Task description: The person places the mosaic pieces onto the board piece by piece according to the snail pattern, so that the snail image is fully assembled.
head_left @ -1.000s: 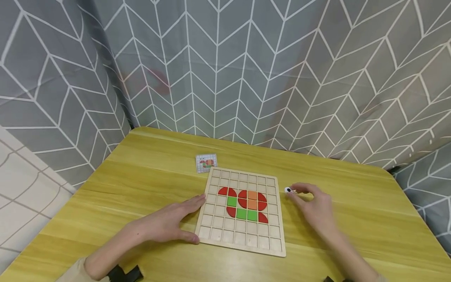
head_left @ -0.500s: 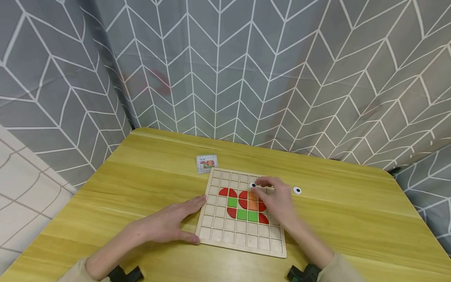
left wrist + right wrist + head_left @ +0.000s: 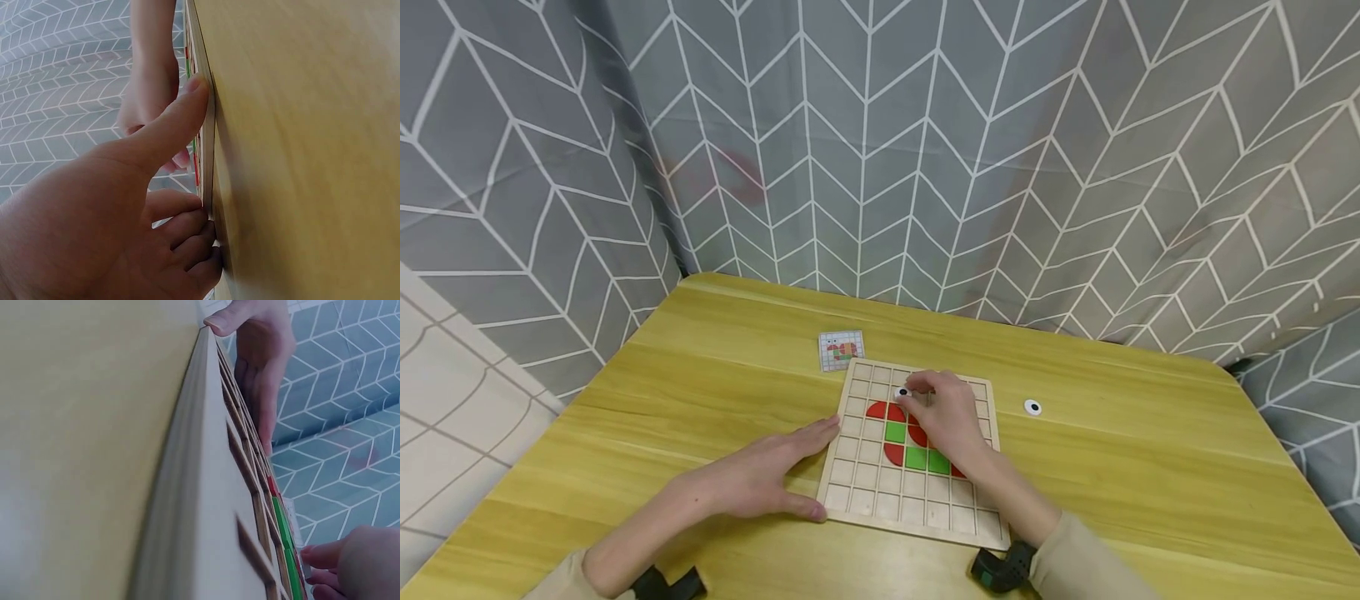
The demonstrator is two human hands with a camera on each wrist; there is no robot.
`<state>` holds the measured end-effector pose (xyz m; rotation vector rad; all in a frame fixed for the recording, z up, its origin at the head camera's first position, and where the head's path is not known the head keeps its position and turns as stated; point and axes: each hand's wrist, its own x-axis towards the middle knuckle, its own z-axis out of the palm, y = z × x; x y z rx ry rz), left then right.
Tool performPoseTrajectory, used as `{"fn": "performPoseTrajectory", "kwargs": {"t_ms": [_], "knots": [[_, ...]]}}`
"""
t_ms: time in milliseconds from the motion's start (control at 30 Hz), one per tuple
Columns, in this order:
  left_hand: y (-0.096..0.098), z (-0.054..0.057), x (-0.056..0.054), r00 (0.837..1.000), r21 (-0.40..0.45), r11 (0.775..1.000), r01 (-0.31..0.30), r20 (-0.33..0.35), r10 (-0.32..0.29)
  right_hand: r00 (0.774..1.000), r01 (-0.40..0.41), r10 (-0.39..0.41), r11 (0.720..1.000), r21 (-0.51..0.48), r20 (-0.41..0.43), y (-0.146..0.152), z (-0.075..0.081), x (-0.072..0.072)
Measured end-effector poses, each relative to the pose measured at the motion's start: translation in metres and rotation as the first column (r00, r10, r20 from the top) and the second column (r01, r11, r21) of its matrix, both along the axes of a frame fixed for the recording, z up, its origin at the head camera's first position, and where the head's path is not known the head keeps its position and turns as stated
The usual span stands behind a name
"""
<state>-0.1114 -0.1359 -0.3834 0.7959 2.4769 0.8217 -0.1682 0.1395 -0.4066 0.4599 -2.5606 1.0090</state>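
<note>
A wooden grid board [image 3: 898, 504] lies on the table, with red, green [image 3: 916, 457] and orange pieces set in its cells. My right hand [image 3: 946, 412] is over the board's upper middle and pinches a white round eye piece [image 3: 902, 392] between thumb and fingertips, just above the red piece [image 3: 877, 409]. The hand hides the orange pieces and part of the red ones. My left hand [image 3: 752, 475] rests at the board's left edge, thumb [image 3: 197, 87] on the near corner and fingers stretched along the side.
A second eye piece [image 3: 1033, 407] lies on the table right of the board. Behind the board's upper left corner is a small picture card [image 3: 841, 350] showing a coloured grid pattern. A grey patterned curtain [image 3: 895, 167] hangs behind the yellow wooden table [image 3: 1150, 467].
My right hand has carried the eye piece left from beside the board to over its upper middle. The second eye piece, hidden at first, now shows on the table. My left hand stays put.
</note>
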Motion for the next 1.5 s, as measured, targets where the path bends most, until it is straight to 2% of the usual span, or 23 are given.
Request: {"fn": "performPoseTrajectory", "kwargs": {"t_ms": [167, 467, 667, 900, 1067, 1300, 1500], "knots": [[0.0, 0.001, 0.0, 1.0, 0.003, 1.0, 0.002, 0.003, -0.002, 1.0, 0.004, -0.004, 1.0, -0.002, 0.018, -0.002, -0.002, -0.002], [0.0, 0.0, 0.0, 1.0, 0.0, 1.0, -0.003, 0.01, 0.003, 1.0, -0.007, 0.007, 1.0, -0.009, -0.024, -0.004, -0.008, -0.005], [-0.001, 0.0, 0.001, 1.0, 0.0, 1.0, -0.002, 0.005, 0.002, 1.0, -0.009, 0.008, 1.0, -0.017, -0.021, -0.005, -0.01, -0.006], [-0.001, -0.001, 0.0, 1.0, -0.008, 1.0, 0.002, 0.003, -0.002, 1.0, 0.009, -0.01, 1.0, -0.024, -0.009, -0.001, -0.005, -0.002], [0.0, -0.003, 0.0, 1.0, -0.002, 1.0, 0.0, 0.0, 0.0, 0.998, 0.053, -0.054, 0.998, -0.038, -0.026, 0.022, 0.001, 0.003], [0.001, -0.002, 0.0, 1.0, -0.003, 1.0, 0.002, 0.002, -0.002, 0.983, 0.122, -0.125, 0.992, -0.024, -0.136, 0.074, 0.0, 0.009], [0.0, -0.001, 0.0, 1.0, 0.002, 1.0, 0.005, -0.002, -0.005, 0.97, 0.208, -0.208, 0.978, -0.012, -0.123, 0.115, -0.003, 0.017]]}}
